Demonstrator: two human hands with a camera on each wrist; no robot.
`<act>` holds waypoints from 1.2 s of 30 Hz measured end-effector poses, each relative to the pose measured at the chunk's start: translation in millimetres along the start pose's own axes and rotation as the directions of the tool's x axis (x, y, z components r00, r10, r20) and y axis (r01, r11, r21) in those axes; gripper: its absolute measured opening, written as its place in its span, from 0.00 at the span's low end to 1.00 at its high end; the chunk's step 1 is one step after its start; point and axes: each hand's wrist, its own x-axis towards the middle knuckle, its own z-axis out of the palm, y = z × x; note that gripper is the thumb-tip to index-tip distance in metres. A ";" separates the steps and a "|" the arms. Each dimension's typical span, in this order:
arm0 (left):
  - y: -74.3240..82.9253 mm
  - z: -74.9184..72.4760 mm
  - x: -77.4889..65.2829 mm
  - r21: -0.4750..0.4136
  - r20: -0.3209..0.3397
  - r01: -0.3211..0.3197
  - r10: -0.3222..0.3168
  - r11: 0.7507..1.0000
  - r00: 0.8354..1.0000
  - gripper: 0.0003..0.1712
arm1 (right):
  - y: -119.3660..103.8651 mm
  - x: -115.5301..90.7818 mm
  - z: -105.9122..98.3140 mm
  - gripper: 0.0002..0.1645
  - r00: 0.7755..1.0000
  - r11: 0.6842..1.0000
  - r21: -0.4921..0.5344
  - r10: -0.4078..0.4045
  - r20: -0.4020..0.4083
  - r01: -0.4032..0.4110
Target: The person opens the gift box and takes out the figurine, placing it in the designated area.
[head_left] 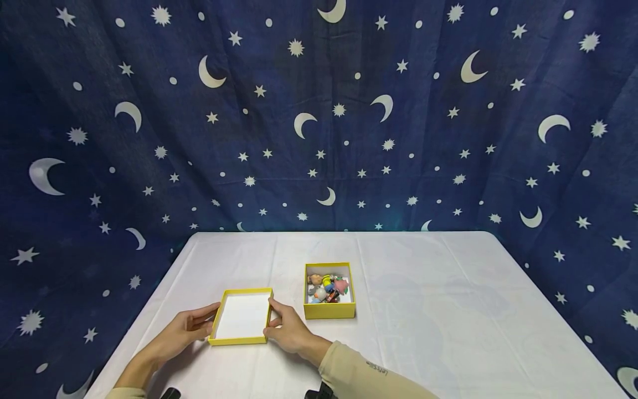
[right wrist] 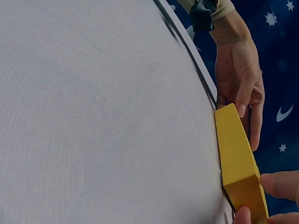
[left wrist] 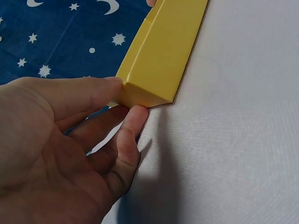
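A shallow yellow box lid (head_left: 240, 341) with a white inside lies open side up at the table's front left. My left hand (head_left: 174, 335) holds its left side; in the left wrist view the thumb is on the upper edge of the lid's corner (left wrist: 161, 56), with fingertips at its lower edge. My right hand (head_left: 291, 331) grips the opposite side between thumb and fingers. In the right wrist view, fingers (right wrist: 282, 184) of that hand touch the lid's near end (right wrist: 245, 193). To the right stands a deeper yellow box (head_left: 330, 311) with several small toy figures (head_left: 327, 282) inside, apart from both hands.
A white cloth covers the table (head_left: 423, 310), which extends right of the box. Behind and at the sides hangs a dark blue curtain (head_left: 349, 149) with moons and stars. Dark objects (head_left: 319, 392) show at the front edge of the head view.
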 end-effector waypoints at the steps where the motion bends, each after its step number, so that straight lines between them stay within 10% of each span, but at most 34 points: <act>1: -0.3 -0.1 -0.1 -0.004 0.003 -0.004 0.004 1.000 1.000 0.40 | -0.2 0.1 0.0 0.44 1.000 1.000 -0.001 0.001 0.001 -0.001; 15: -0.5 -0.6 -1.4 -0.015 0.007 -0.016 0.016 1.000 1.000 0.42 | -1.5 0.7 -2.1 0.46 0.998 0.997 0.053 0.057 -0.002 -0.057; 23: 9.6 0.7 -6.6 0.056 -0.156 0.114 -0.104 0.992 0.982 0.40 | -9.2 -1.0 -6.7 0.42 1.000 0.999 0.039 0.031 -0.002 -0.031; 36: 24.7 -0.1 -7.0 0.069 -0.246 0.064 -0.046 0.996 0.968 0.35 | -26.6 -6.7 -17.9 0.33 0.999 0.999 0.009 -0.040 0.036 0.039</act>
